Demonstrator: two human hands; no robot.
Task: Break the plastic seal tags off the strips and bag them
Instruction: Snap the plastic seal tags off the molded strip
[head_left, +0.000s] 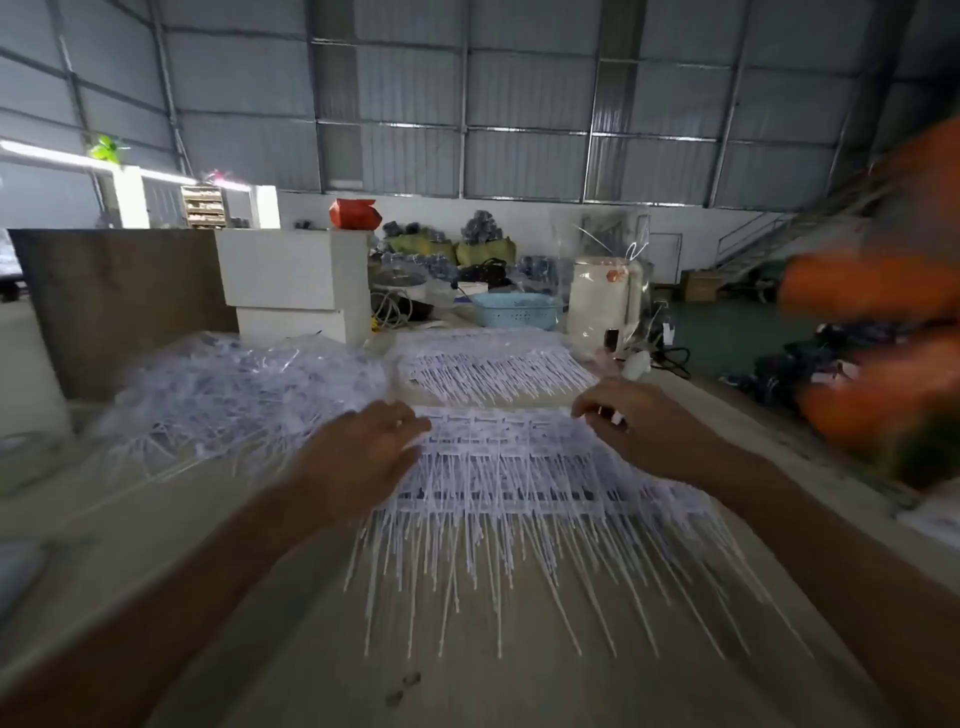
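Observation:
A stack of white plastic seal-tag strips (514, 467) lies in front of me on the table, its long thin tails fanning toward me. My left hand (358, 452) rests on the stack's left end with its fingers spread over the tags. At the far right corner my right hand (634, 421) has curled fingers pinching the top strip. A second stack of strips (493, 364) lies behind the first. To the left sits a big loose heap of separated white tags (234, 395). The picture is blurred by motion.
The table (291, 649) is pale and runs to an edge on the right. White boxes (291, 280), a blue basket (514, 309) and a white appliance (602, 301) in clear plastic stand at the back. Blurred orange shapes (878, 332) fill the right side.

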